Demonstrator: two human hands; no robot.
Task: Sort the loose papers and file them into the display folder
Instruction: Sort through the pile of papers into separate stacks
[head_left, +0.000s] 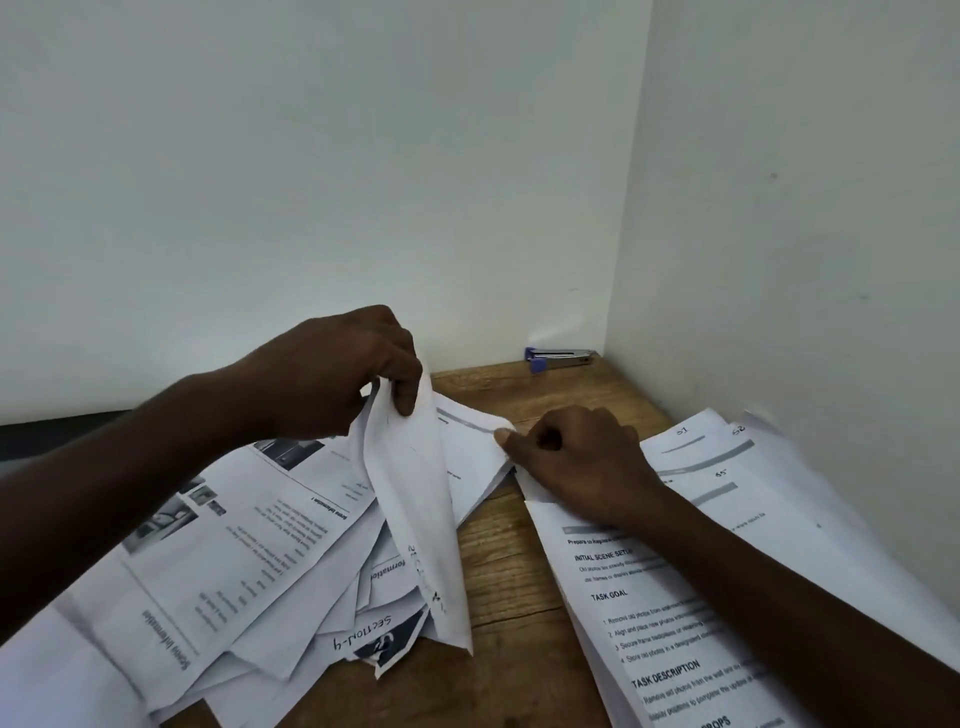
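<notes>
My left hand (332, 374) pinches the top edge of a white sheet (415, 509) and lifts it so it hangs curled above a messy heap of loose printed papers (234, 545) on the left of the wooden table (509, 571). One sheet in the heap reads "Section-4" upside down. My right hand (576, 457) pinches the corner of another sheet (472, 447) lying behind the lifted one. Its wrist rests over a neater spread of printed pages (691, 545) on the right, with handwritten numbers at their top corners. No display folder is in view.
A blue and silver stapler (558, 358) lies in the far corner of the table where two white walls meet. The right wall runs close beside the right-hand pages. A dark surface (52, 431) shows at the far left edge.
</notes>
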